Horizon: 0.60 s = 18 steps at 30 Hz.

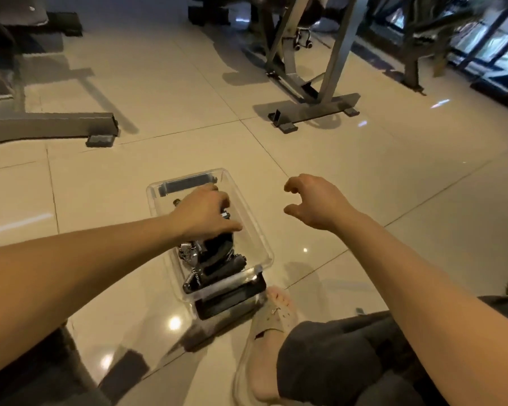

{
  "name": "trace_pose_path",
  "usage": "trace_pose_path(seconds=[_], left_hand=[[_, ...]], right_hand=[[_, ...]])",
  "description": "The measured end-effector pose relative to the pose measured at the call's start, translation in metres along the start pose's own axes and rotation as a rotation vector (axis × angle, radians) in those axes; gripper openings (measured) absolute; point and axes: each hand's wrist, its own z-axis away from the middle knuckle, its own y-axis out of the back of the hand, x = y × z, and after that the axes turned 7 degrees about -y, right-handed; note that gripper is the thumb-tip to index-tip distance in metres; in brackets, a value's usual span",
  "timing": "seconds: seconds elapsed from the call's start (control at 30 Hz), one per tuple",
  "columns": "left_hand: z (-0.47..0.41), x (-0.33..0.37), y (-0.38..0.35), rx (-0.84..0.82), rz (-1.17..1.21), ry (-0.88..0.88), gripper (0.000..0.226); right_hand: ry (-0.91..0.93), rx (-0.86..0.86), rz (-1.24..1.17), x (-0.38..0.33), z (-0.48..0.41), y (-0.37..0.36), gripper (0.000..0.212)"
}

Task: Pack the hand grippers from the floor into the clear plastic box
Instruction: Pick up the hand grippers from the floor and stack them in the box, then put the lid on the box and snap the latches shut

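The clear plastic box (262,242) stands on the tiled floor in front of me, with a dark latch at each end. Several black hand grippers (214,266) with metal springs lie piled in its near half. My left hand (203,215) reaches down into the box from the left, its fingers curled over the top of a black hand gripper; the fingertips are hidden. My right hand (314,200) hovers to the right of the box, above the floor, with its fingers loosely curled and nothing in it.
My foot in a pale sandal (272,332) rests just right of the box's near end. A clear lid with a dark clip (126,367) lies on the floor close to me. Exercise machine frames (314,109) and a bench base (50,124) stand further off.
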Motion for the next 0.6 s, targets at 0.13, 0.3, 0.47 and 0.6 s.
trace_pose_path(seconds=[0.13, 0.3, 0.47, 0.6], left_hand=[[-0.024, 0.077, 0.019, -0.127, 0.058, -0.110, 0.054], [-0.024, 0.135, -0.014, -0.040, 0.119, -0.197, 0.046], [-0.036, 0.157, -0.079, -0.168, 0.138, -0.211, 0.049], [-0.062, 0.164, -0.138, -0.265, 0.153, -0.201, 0.056]], right_hand=[[-0.200, -0.040, -0.018, 0.044, 0.040, 0.010, 0.048], [-0.466, -0.064, -0.096, 0.096, 0.082, 0.008, 0.037], [-0.703, -0.165, -0.196, 0.145, 0.107, -0.023, 0.032], [-0.811, -0.188, -0.261, 0.176, 0.114, -0.085, 0.036]])
